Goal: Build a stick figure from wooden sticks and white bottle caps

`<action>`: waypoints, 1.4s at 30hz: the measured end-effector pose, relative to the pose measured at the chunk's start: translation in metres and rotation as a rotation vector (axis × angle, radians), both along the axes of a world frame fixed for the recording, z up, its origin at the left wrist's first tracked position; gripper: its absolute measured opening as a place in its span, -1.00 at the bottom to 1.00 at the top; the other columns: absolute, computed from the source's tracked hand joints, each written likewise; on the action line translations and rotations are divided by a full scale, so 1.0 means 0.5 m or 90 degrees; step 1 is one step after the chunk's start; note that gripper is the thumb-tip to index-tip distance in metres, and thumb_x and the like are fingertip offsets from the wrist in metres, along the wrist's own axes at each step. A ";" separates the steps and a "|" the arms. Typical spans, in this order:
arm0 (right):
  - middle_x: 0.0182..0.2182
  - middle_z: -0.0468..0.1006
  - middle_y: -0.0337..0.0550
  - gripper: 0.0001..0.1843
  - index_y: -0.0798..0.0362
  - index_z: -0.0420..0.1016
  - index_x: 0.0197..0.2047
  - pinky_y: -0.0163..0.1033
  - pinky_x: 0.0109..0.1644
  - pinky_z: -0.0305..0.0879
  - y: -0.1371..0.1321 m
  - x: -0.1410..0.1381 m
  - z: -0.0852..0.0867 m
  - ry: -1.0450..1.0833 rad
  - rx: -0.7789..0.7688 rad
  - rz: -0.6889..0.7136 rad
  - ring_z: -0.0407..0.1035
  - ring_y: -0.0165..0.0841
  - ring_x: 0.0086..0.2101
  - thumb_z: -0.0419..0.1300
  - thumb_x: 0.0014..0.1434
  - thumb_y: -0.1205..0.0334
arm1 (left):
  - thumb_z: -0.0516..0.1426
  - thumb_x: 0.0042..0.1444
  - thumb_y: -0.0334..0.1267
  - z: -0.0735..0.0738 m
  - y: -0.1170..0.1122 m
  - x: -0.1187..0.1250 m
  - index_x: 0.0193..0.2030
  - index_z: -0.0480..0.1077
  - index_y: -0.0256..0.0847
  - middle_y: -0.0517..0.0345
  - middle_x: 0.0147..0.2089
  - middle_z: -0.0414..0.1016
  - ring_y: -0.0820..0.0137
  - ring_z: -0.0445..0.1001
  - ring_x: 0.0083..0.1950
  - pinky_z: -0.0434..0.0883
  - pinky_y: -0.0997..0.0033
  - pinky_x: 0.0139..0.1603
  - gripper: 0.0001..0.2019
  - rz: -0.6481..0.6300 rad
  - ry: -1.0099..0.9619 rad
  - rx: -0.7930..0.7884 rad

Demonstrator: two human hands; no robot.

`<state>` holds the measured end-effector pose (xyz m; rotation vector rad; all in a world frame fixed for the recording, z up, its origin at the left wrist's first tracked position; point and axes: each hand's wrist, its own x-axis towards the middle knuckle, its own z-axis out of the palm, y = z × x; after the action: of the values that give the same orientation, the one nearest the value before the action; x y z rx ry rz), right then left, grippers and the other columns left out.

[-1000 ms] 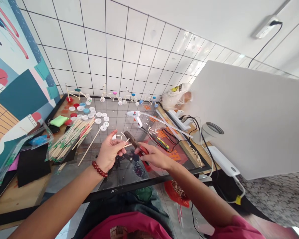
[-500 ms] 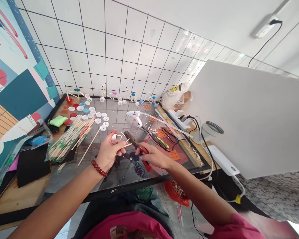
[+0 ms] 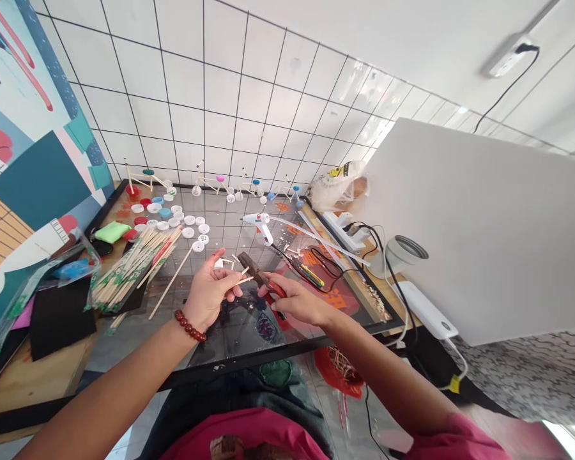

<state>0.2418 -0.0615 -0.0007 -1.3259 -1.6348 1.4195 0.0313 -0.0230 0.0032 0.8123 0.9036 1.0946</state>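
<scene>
Between the thumb and fingers of my left hand (image 3: 212,291) are short pieces of wooden stick (image 3: 244,280). My right hand (image 3: 294,298) is wrapped around the red handles of a pair of pliers (image 3: 252,268). The dark jaws lie right by the stick pieces; whether they grip one I cannot tell. A few short stick ends (image 3: 228,261) lie on the glass just beyond my left fingers. Farther back rests a white glue gun (image 3: 259,225), nozzle to the left. Wooden chopsticks (image 3: 137,265), some in printed wrappers, lie in a pile left of my left hand.
White, red and blue bottle caps (image 3: 165,213) are scattered at the back left. Small stick-and-cap models (image 3: 220,186) stand along the tiled wall. Cables and a power strip (image 3: 345,230) run along the right edge. A red bag of sticks (image 3: 340,370) sits below the table.
Both hands, the pliers and the stick pieces stay almost where they were. The pliers' handles look slightly shifted; the whole view has moved a little.
</scene>
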 end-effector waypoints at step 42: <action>-0.50 0.38 -0.35 -0.91 0.00 0.27 -0.36 -0.30 -0.30 0.25 -0.016 -0.040 -0.001 -0.200 -0.047 -0.084 0.35 -0.39 -0.44 0.11 0.19 0.29 | 0.43 -0.16 -0.24 -0.017 -0.008 0.001 0.49 -0.01 -0.30 0.35 -0.48 0.54 0.52 0.43 -0.62 0.27 0.62 -0.66 0.10 -0.030 0.006 0.082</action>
<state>0.2219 -0.0695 -0.0011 -1.7380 -1.6643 1.2522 0.0320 -0.0267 -0.0052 0.9412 0.8247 1.1167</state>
